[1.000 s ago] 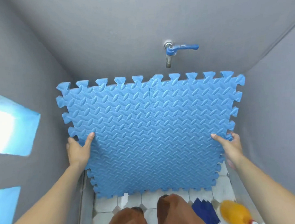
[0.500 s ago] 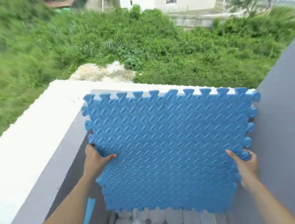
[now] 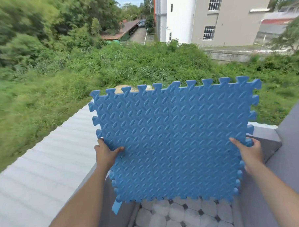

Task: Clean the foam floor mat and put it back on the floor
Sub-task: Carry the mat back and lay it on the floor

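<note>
The blue foam floor mat (image 3: pixel 175 139), with a ribbed pattern and jigsaw edges, is held upright in front of me, above a grey balcony wall. My left hand (image 3: pixel 106 154) grips its left edge, thumb on the front face. My right hand (image 3: pixel 248 150) grips its right edge the same way. The mat's top edge stands higher than the wall's top, against the greenery behind.
Grey balcony walls (image 3: pixel 293 158) close in at left and right. A tiled floor (image 3: pixel 180 216) lies below the mat. A white corrugated roof (image 3: pixel 36 173) runs beyond the left wall. A blue strip (image 3: pixel 116 206) hangs on the left wall. Bushes and buildings lie further off.
My view has swung up from a grey wall with a tap to the outdoors. The mat has risen above the balcony wall, both hands still on its side edges.
</note>
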`<state>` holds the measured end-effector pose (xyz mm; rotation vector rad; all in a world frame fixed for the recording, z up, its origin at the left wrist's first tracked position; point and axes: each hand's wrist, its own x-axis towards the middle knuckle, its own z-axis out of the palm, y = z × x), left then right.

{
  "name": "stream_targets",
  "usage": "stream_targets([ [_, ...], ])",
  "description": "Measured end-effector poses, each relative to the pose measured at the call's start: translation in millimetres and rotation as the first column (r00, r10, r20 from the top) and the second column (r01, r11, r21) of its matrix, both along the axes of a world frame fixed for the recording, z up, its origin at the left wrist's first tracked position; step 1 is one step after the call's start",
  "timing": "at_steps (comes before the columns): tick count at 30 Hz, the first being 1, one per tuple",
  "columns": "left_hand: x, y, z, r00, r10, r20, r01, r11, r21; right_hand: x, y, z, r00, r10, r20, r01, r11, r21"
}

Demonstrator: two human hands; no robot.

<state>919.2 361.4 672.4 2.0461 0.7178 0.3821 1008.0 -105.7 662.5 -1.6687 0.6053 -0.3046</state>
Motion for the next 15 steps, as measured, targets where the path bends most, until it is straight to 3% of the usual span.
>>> stream_targets([
  [6, -57.9, 27.7, 12.9, 0.997, 0.078, -0.019, -0.077, 0.996, 0.037, 13.0, 38.0, 8.8, 0.991, 0.130, -0.014, -0.130, 0.991, 0.020],
  [15, -138.6, 37.9, 17.7, 0.915, 0.404, -0.005, -0.404, 0.915, 0.002, 80.5, 126.6, 29.5, 0.876, 0.481, -0.009, -0.481, 0.876, 0.010],
])
